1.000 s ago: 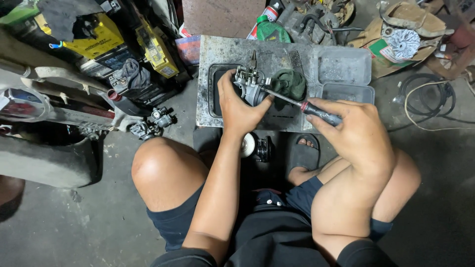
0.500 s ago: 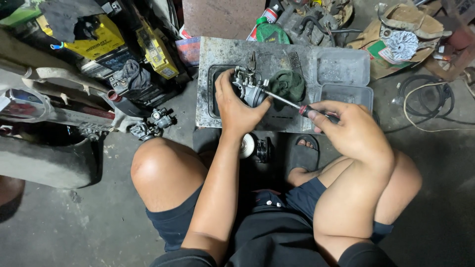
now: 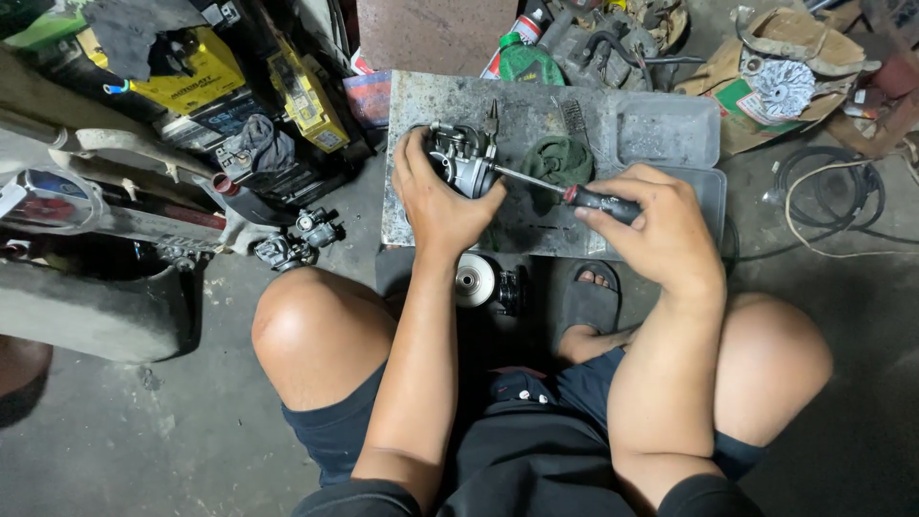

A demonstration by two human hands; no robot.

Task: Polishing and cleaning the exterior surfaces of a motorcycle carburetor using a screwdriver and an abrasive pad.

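My left hand (image 3: 436,196) grips a small metal carburettor (image 3: 461,158) and holds it over a worn grey metal tray (image 3: 436,105) on the floor. My right hand (image 3: 656,225) is closed around the red and black handle of a screwdriver (image 3: 598,201). Its thin shaft runs left and its tip meets the side of the carburettor. A dark green rag (image 3: 558,161) lies in the tray just behind the shaft.
A clear plastic lid (image 3: 670,129) rests on the tray's right side. Yellow boxes (image 3: 302,96), motorcycle panels and small engine parts (image 3: 297,239) crowd the left. A green bottle (image 3: 526,62), engine casing and black cable (image 3: 833,182) lie behind and right. A round metal part (image 3: 474,280) sits between my knees.
My right hand with the screwdriver has shifted slightly left, towards the carburettor. The left hand keeps the same hold on the carburettor.
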